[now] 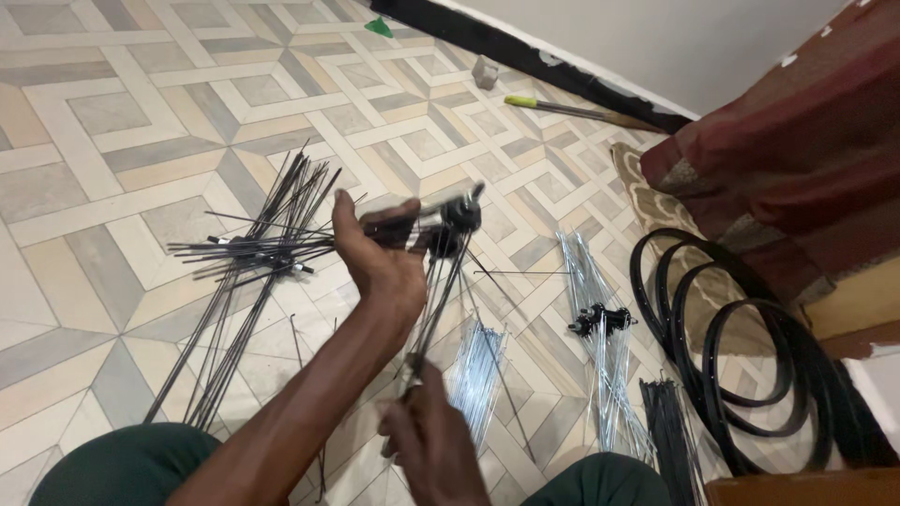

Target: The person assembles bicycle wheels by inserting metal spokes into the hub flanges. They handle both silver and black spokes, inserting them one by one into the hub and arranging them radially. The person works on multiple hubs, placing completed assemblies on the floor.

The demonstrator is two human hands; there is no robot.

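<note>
Your left hand [380, 258] is raised over the tiled floor [112, 112], fingers closed around a black wheel hub [450, 225] that already carries several black spokes. They hang down from the hub toward your right hand [427, 440], which sits low and near, pinching the lower ends of those spokes [436, 300] between thumb and fingers. To the left, a fan of black spokes [248, 253] lies spread on the floor around another hub. Just right of your hands lies a bundle of silver spokes [478, 375], and farther right a second silver bundle [591, 281] with a black hub [600, 320] resting on it. Black rims [750, 347] are stacked at the right, beside a dark red cloth [797, 150].
</note>
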